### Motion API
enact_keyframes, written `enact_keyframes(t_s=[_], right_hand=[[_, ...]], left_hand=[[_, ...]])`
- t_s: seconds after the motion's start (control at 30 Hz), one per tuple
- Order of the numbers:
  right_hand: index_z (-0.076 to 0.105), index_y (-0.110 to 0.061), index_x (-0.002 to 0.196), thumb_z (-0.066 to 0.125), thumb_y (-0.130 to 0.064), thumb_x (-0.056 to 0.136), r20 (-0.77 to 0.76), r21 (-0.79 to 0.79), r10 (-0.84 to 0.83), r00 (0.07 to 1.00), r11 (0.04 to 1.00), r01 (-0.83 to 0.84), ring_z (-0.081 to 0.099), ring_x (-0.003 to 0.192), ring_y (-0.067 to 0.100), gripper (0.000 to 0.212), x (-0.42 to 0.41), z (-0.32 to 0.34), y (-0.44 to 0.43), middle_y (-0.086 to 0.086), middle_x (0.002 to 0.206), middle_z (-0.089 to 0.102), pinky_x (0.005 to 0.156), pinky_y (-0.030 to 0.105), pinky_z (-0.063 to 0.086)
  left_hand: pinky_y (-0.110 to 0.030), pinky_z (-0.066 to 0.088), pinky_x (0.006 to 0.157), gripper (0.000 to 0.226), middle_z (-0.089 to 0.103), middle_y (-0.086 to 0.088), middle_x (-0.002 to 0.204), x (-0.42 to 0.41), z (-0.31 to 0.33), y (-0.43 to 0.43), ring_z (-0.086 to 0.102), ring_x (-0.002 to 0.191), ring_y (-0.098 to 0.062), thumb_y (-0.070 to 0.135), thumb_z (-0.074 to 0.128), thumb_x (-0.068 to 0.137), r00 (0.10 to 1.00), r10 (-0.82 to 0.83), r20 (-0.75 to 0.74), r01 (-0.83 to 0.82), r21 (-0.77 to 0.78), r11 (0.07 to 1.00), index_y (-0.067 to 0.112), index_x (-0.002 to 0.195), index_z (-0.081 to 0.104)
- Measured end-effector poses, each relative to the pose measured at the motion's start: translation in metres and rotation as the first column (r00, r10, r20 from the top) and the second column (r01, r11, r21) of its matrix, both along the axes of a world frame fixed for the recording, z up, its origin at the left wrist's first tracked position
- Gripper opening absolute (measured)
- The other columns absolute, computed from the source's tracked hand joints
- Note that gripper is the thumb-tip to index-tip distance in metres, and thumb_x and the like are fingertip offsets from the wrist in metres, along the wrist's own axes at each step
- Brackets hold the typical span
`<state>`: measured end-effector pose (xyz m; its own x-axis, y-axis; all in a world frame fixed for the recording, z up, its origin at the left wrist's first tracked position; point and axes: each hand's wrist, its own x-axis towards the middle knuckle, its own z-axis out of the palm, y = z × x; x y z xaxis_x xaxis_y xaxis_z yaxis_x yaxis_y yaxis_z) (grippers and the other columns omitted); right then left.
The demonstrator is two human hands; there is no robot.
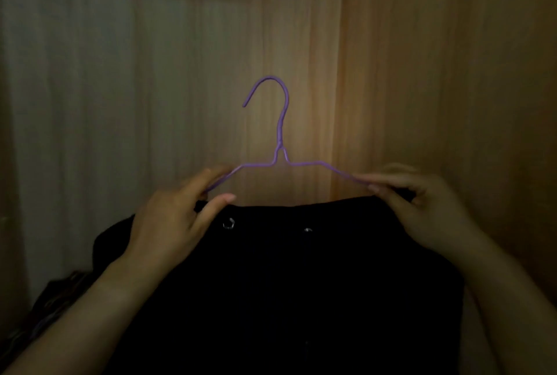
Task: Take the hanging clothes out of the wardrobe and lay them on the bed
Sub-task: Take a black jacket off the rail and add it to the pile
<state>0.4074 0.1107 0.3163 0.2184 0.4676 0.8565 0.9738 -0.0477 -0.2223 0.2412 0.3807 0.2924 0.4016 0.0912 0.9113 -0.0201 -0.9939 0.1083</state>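
Observation:
A purple wire hanger [280,133] stands upright in front of me inside the dim wardrobe, its hook free of any rail. A black garment [286,284] with two metal snaps hangs from it and fills the lower middle of the view. My left hand [174,218] grips the hanger's left shoulder together with the garment's top edge. My right hand [422,209] pinches the hanger's right shoulder at the garment's top edge. The hanger's lower bar is hidden by the cloth.
The wardrobe's wooden back panel [211,43] rises behind the hanger, and its side wall [452,73] stands close on the right. A dark striped cloth [51,308] lies low at the left.

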Motion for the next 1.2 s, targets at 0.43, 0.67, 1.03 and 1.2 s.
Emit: enact_keyframes(t_s=[0.43, 0.67, 1.03, 1.2], right_hand=[[0.071, -0.025, 0.098, 0.066, -0.028, 0.083, -0.237, 0.017, -0.453, 0.859, 0.883, 0.47, 0.063, 0.08, 0.001, 0.016, -0.171, -0.198, -0.104, -0.005, 0.087, 0.068, 0.071, 0.014, 0.046], [0.071, -0.032, 0.098, 0.061, -0.029, 0.086, -0.407, -0.123, -0.679, 0.611, 0.704, 0.7, 0.064, 0.074, 0.011, 0.015, -0.333, -0.277, -0.164, -0.006, 0.084, 0.067, 0.062, 0.03, 0.048], [0.07, -0.025, 0.094, 0.065, -0.021, 0.084, -0.446, -0.112, -0.859, 0.251, 0.332, 0.937, 0.061, 0.07, 0.006, 0.012, -0.538, -0.308, -0.244, -0.001, 0.08, 0.067, 0.063, 0.021, 0.047], [0.07, -0.028, 0.094, 0.068, -0.018, 0.081, -0.46, -0.135, -0.884, 0.084, 0.164, 0.977, 0.057, 0.065, 0.005, 0.017, -0.631, -0.323, -0.299, -0.013, 0.079, 0.062, 0.06, 0.02, 0.044]], left_hand=[[-0.014, 0.033, 0.059, 0.035, 0.073, 0.001, 0.089, -0.064, -0.167, -0.086, 0.055, 0.091, -0.01, 0.037, 0.047, 0.087, 0.929, -0.34, -0.145, 0.305, -0.22, 0.927, 0.016, 0.091, 0.075], [-0.013, 0.035, 0.053, 0.034, 0.071, 0.001, 0.081, -0.13, -0.236, -0.139, 0.057, 0.077, -0.01, 0.037, 0.048, 0.09, 0.761, -0.578, -0.295, 0.533, -0.223, 0.816, 0.014, 0.086, 0.074], [-0.02, 0.039, 0.058, 0.026, 0.071, 0.003, 0.078, -0.219, -0.259, -0.269, 0.064, 0.068, -0.016, 0.034, 0.053, 0.089, 0.469, -0.801, -0.372, 0.794, -0.22, 0.567, 0.018, 0.081, 0.072], [-0.029, 0.044, 0.058, 0.024, 0.071, 0.003, 0.078, -0.276, -0.273, -0.351, 0.066, 0.068, -0.019, 0.032, 0.055, 0.089, 0.318, -0.864, -0.389, 0.856, -0.275, 0.439, 0.017, 0.081, 0.072]])
